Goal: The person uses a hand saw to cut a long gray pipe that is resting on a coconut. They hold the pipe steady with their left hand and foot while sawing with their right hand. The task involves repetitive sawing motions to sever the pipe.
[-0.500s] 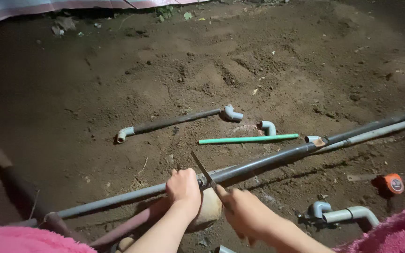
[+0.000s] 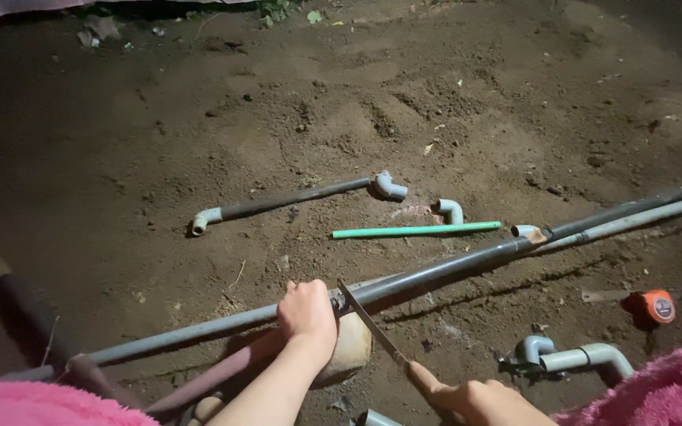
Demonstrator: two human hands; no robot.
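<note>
Two hands work on one long grey pipe (image 2: 436, 272) that runs slantwise across bare, lumpy soil (image 2: 199, 118), propped on a rounded pale stone (image 2: 349, 351). The left hand (image 2: 307, 312) wraps closed around the pipe; the right hand (image 2: 467, 394) pinches a thin, flat saw blade (image 2: 369, 319) whose edge rests on the pipe just beside the left hand. The pipe is smooth, round, dull plastic. A second long pipe (image 2: 641, 217) lies beside it. One shorter pipe with two elbows (image 2: 286, 199), one loose elbow (image 2: 449, 209), one green rod (image 2: 416, 231), one tap fitting (image 2: 570, 356) and one orange tape measure (image 2: 658, 305) lie around.
</note>
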